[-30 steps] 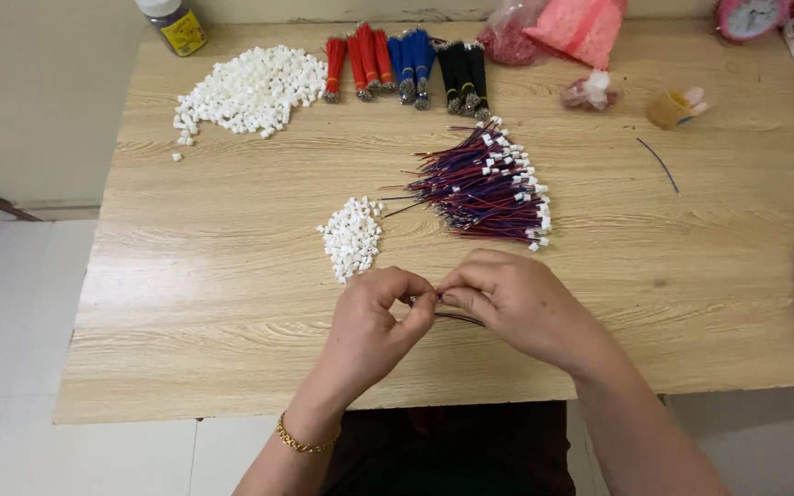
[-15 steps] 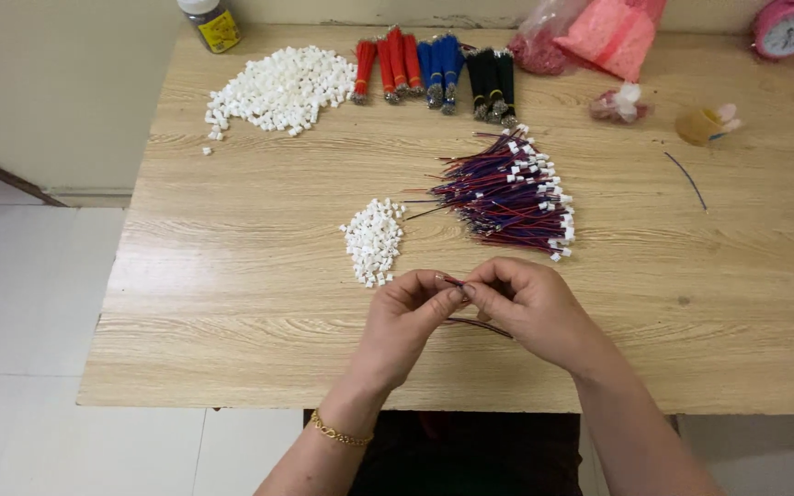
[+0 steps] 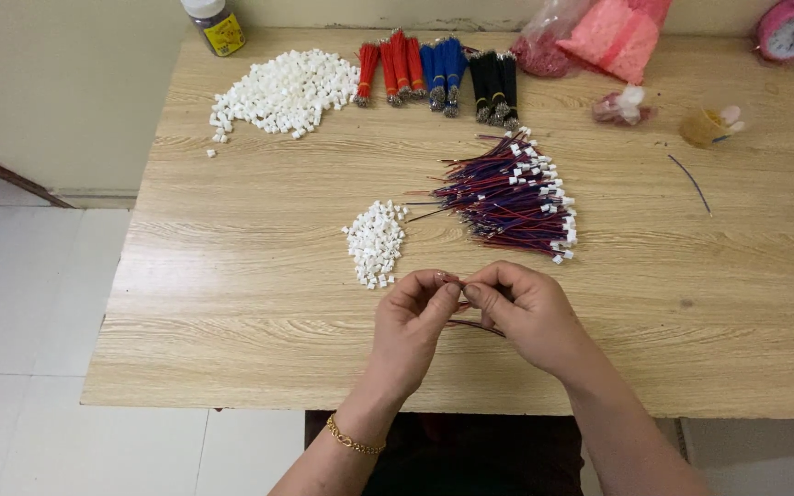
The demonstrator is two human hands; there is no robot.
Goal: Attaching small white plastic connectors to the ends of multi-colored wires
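At the lower centre of the frame, the left hand (image 3: 413, 321) and the right hand (image 3: 524, 310) meet fingertip to fingertip, both pinched narrow on one thin red-and-dark wire lead (image 3: 476, 323) whose loose length trails just under the right hand's fingers. Whether a connector sits between the fingertips is too small to tell. A gold chain bracelet (image 3: 354, 442) circles the left wrist.

Just above the left hand lies a small heap of white plastic connector housings (image 3: 375, 242), blocky and matte. Up and right of the hands fans a pile of finished red-and-blue leads (image 3: 509, 195), white-tipped. At the upper left sits one larger heap of white housings (image 3: 277, 90). Beside it lie six bound wire bundles (image 3: 438, 69): three red, two blue, one black. All rest on a pale wood-grain table (image 3: 232, 276).
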